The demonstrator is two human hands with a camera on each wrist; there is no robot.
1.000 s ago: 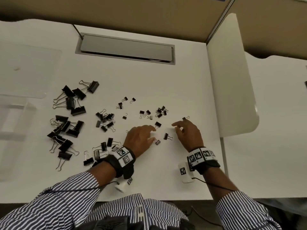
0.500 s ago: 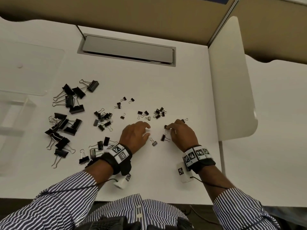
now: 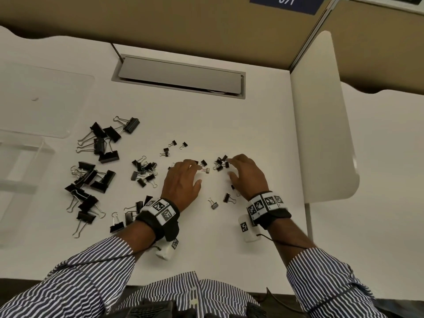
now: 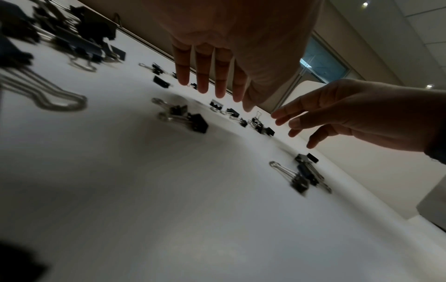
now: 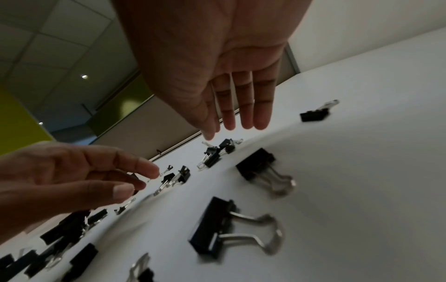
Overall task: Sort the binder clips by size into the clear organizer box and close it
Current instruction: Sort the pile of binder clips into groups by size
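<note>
Black binder clips lie loose on the white desk (image 3: 229,125): large ones (image 3: 98,157) at the left, medium ones (image 3: 144,168) in the middle, small ones (image 3: 219,164) near my fingertips. My left hand (image 3: 183,177) is spread flat just above the desk, with its fingers (image 4: 212,76) straight and a small clip (image 3: 206,170) right by them. My right hand (image 3: 246,173) hovers palm down, its straight fingers (image 5: 241,106) reaching over the small-clip cluster. Neither hand holds anything. The clear organizer box (image 3: 18,180) stands open at the far left, with its lid (image 3: 41,99) behind it.
Two clips (image 3: 227,198) lie on the desk by my right wrist. A grey cable hatch (image 3: 179,76) is set into the desk further back. A white divider panel (image 3: 321,122) bounds the desk on the right, and a tan partition runs along the back.
Both hands have moved forward, away from me, from the nearer clips to the small-clip cluster. Those nearer clips now lie by my right wrist. My fingers have straightened.
</note>
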